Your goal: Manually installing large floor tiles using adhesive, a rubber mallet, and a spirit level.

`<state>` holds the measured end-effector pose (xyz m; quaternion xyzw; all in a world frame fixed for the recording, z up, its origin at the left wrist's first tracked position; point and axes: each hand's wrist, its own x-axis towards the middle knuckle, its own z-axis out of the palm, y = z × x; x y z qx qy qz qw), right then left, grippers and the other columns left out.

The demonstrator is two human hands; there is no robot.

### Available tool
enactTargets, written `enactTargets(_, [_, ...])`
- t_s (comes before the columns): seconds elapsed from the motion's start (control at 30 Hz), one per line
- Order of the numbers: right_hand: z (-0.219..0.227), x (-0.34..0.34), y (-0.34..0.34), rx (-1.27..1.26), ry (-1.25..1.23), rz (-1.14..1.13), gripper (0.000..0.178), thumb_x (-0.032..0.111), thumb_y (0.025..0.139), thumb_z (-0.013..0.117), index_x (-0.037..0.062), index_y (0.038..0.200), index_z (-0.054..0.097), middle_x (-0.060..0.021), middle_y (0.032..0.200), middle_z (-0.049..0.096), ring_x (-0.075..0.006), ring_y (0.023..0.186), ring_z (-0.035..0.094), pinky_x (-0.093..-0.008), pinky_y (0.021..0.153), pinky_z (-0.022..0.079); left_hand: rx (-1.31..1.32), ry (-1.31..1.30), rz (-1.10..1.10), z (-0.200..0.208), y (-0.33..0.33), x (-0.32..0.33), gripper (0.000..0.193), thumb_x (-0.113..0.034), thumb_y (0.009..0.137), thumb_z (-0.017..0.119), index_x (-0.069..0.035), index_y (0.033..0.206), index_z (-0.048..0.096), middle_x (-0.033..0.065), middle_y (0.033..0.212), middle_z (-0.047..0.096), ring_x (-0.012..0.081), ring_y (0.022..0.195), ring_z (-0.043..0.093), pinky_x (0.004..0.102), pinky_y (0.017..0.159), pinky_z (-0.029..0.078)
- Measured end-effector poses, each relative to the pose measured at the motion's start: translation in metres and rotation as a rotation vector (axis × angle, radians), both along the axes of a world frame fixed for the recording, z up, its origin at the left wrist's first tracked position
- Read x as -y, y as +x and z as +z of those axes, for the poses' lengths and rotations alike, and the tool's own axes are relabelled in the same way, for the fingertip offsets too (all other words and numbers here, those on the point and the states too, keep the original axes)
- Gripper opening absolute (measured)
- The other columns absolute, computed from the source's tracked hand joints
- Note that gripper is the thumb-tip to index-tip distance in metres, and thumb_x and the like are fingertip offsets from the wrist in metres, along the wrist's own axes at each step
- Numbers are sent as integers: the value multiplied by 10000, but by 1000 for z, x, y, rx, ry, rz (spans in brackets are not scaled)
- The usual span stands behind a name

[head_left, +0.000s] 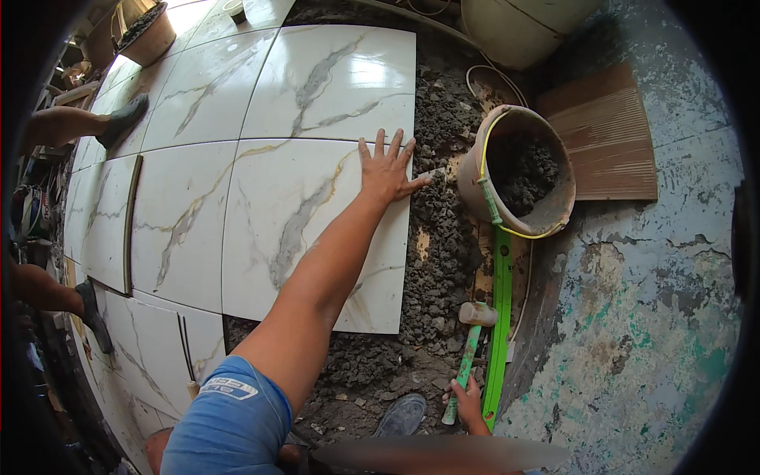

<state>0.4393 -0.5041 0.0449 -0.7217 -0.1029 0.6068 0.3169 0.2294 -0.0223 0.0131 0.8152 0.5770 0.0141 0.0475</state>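
Left hand (385,169) flat on glossy marbled tile (309,229); right hand (467,400) gripping green-handled mallet (469,348)

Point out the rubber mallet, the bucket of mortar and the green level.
rubber mallet (477,314), head view, on its pale head.
bucket of mortar (475,170), head view, on its outer left wall.
green level (500,317), head view, midway along its length.

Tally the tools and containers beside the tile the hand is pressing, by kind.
Mallets: 1, green-handled mallet in right hand
Levels: 1, green level
Buckets: 2, mortar bucket, pale bucket
Total: 4
Left hand lies flat on the marble tile.
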Motion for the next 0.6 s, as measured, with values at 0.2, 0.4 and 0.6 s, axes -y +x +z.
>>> enactTargets(0.2, [14, -6, 8, -517, -32, -242, 380, 212, 980, 489, 27, 1309, 447, -120, 772, 605, -227, 574, 607, -364, 533, 512, -13, -45, -134, -4, -28, -9, 797, -767, 899, 288, -316, 1555, 242, 11, 1633, 185, 307, 1502, 136, 614, 1176, 77])
enactTargets(0.4, [22, -13, -9, -231, -10, -99, 329, 126, 938, 567, 73, 1240, 447, -56, 673, 492, -164, 489, 477, -347, 485, 418, -13, -37, -79, -8, -40, -6, 752, -735, 916, 315, -342, 1552, 236, 34, 1638, 159, 327, 1504, 118, 621, 1176, 69])
enactTargets(0.6, [28, -16, -21, -103, 96, 25, 414, 113, 902, 621, 19, 1264, 445, -60, 698, 502, -148, 505, 478, -311, 475, 421, 38, -15, 130, -19, -133, 63, 847, -724, 911, 349, -192, 1560, 238, 166, 1618, 165, 356, 1494, 135, 560, 1192, 77])
